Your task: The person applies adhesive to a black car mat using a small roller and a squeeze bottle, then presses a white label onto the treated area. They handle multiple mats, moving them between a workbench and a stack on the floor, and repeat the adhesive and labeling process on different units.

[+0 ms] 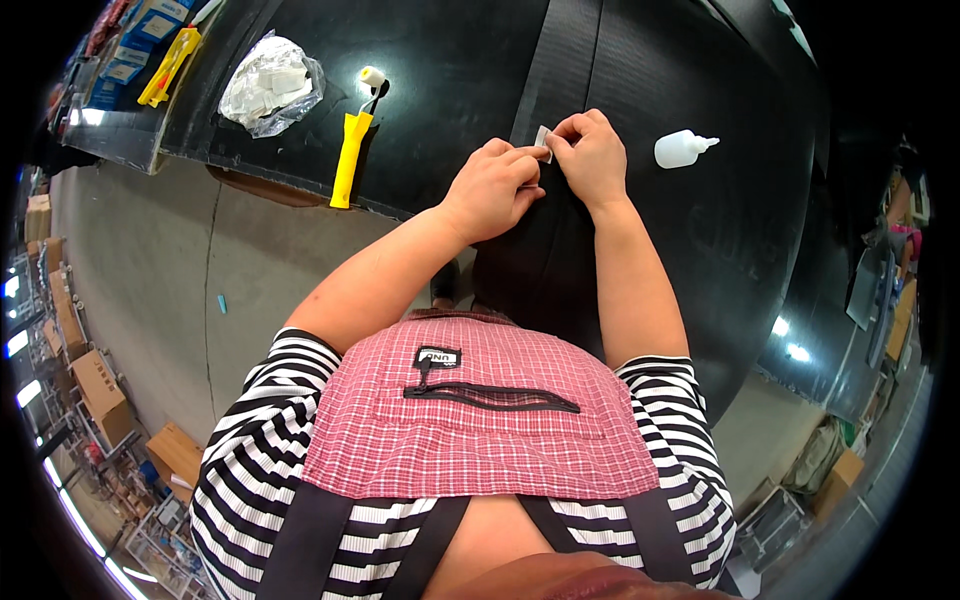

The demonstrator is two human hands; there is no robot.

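Over the black table (450,60), my two hands meet at a small pale flat piece (542,140). My right hand (592,155) pinches it between thumb and forefinger. My left hand (497,185) has its forefinger stretched to the piece's left edge, the other fingers curled; something thin and pale shows by its thumb, too small to name. Right of my right hand, a white squeeze bottle (676,149) lies on its side with its nozzle to the right. Left of my hands lies a small paint roller (350,150) with a yellow handle and white head.
A clear plastic bag (270,85) of white pieces lies at the far left of the table. Beyond it are a yellow tool (172,66) and blue boxes (135,50). Cardboard boxes (100,392) stand on the left side. A small blue scrap (222,304) is on the grey floor.
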